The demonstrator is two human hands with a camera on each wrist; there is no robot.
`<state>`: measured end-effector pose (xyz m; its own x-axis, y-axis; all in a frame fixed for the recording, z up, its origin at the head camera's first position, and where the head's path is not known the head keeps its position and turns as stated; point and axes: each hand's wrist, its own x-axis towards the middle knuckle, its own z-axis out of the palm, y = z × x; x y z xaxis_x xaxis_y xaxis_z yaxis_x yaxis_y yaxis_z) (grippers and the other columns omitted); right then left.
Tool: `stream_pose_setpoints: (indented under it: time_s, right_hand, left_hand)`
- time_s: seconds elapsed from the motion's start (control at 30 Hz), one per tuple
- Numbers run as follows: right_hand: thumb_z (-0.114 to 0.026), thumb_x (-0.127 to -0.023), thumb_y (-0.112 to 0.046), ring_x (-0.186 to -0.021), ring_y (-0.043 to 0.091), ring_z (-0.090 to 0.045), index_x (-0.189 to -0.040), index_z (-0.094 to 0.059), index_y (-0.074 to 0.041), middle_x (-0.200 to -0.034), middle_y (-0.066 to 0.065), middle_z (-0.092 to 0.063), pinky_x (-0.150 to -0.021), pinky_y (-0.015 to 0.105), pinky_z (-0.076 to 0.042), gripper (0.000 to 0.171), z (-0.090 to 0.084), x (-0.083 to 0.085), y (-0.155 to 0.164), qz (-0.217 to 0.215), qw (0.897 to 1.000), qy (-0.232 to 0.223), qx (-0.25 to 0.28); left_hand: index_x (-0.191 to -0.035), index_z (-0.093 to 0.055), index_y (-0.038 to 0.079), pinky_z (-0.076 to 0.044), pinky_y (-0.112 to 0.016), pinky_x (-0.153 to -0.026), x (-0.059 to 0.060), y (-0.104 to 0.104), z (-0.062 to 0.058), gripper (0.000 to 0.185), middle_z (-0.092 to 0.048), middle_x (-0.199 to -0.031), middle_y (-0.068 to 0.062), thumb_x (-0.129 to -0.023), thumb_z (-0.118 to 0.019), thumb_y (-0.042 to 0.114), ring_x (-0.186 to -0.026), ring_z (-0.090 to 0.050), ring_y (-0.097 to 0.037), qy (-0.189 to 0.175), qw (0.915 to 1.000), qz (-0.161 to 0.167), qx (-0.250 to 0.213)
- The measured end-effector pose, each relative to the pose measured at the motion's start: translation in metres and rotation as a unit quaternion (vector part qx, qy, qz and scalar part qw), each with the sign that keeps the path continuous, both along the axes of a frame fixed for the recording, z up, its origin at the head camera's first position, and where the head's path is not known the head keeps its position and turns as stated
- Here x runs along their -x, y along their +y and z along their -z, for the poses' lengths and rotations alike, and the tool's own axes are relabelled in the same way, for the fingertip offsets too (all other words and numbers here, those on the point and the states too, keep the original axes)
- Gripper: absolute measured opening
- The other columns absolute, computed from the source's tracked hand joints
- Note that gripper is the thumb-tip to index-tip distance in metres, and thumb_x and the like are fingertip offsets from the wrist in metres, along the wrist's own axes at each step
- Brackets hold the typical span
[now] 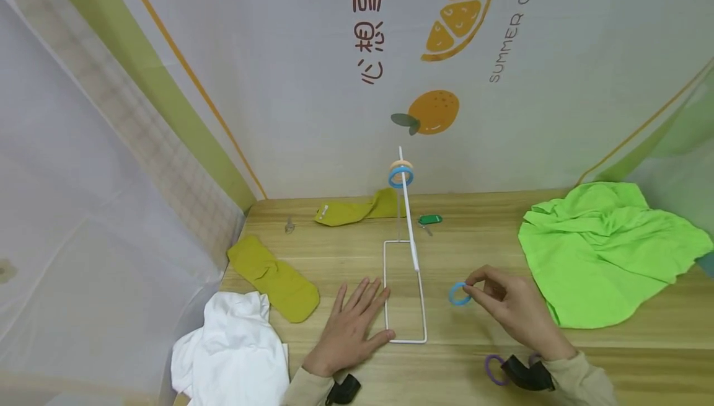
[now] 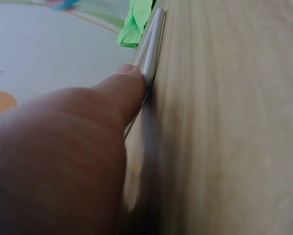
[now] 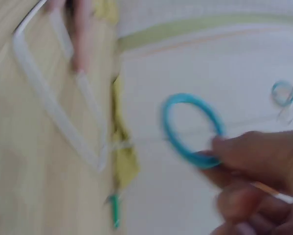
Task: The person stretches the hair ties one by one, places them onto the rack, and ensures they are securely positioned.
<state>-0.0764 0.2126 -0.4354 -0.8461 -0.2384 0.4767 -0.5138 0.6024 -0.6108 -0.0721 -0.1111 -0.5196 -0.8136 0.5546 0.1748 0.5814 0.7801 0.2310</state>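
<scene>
Between thumb and fingertips, my right hand [image 1: 510, 307] pinches a blue ring [image 1: 459, 294], held right of a white wire stand [image 1: 425, 307]. The ring [image 3: 171, 128] shows large in the right wrist view. My left hand [image 1: 351, 325] is spread flat, its fingertips and thumb at the left side of the stand's rectangular base. In the left wrist view the thumb [image 2: 129, 81] rests against the white base bar [image 2: 153, 49]. On the stand's raised arm hang another blue ring [image 1: 401, 184] and a pale orange ring [image 1: 409, 163].
A purple ring [image 1: 489, 374] lies near the right wrist. Mustard cloth pieces [image 1: 273, 279], a white cloth [image 1: 234, 350] and a bright green cloth [image 1: 597, 257] lie around the stand. A green key tag [image 1: 430, 219] and a small metal key [image 1: 289, 226] are farther back.
</scene>
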Motion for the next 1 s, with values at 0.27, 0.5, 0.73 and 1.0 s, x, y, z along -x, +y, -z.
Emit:
stream_pose_setpoints:
  time_s: [0.27, 0.5, 0.73, 1.0]
  right_hand:
    - [-0.072, -0.079, 0.024, -0.072, 0.004, -0.066, -0.098, -0.071, 0.008, -0.098, 0.010, -0.075, -0.055, 0.015, -0.050, 0.025, -0.049, -0.010, -0.042, -0.175, 0.937, 0.116, 0.278]
    - [-0.070, -0.088, 0.015, -0.093, 0.017, -0.072, -0.093, -0.064, 0.021, -0.103, 0.016, -0.075, -0.068, 0.016, -0.056, 0.009, -0.082, -0.018, -0.081, -0.263, 0.861, 0.200, 0.386]
    - [-0.072, -0.088, 0.012, -0.090, 0.012, -0.074, -0.094, -0.064, 0.019, -0.104, 0.011, -0.076, -0.068, 0.015, -0.057, 0.012, -0.079, -0.009, -0.094, -0.206, 0.882, 0.177, 0.384]
    - [-0.073, -0.087, 0.012, -0.072, 0.007, -0.064, -0.096, -0.065, 0.018, -0.102, 0.009, -0.076, -0.058, 0.017, -0.050, 0.014, -0.075, 0.000, -0.094, -0.167, 0.898, 0.170, 0.370]
  left_hand:
    - [-0.161, -0.037, 0.017, -0.019, -0.067, -0.122, 0.000, 0.000, 0.000, 0.073, -0.030, -0.169, -0.008, -0.102, -0.050, 0.058, -0.156, -0.028, -0.032, -0.004, 0.9999, 0.003, -0.016]
    - [-0.160, -0.038, 0.017, -0.021, -0.067, -0.121, 0.000, 0.000, 0.002, 0.073, -0.032, -0.168, -0.008, -0.102, -0.051, 0.058, -0.155, -0.031, -0.033, 0.006, 0.9998, 0.005, -0.019]
    - [-0.161, -0.037, 0.018, -0.019, -0.066, -0.123, -0.001, 0.001, 0.001, 0.073, -0.030, -0.169, -0.007, -0.102, -0.050, 0.059, -0.156, -0.027, -0.031, -0.006, 0.9999, 0.000, -0.008]
    - [-0.161, -0.035, 0.019, -0.018, -0.065, -0.124, -0.001, 0.000, 0.000, 0.073, -0.029, -0.169, -0.005, -0.102, -0.050, 0.059, -0.157, -0.026, -0.030, -0.009, 0.9999, -0.004, -0.012]
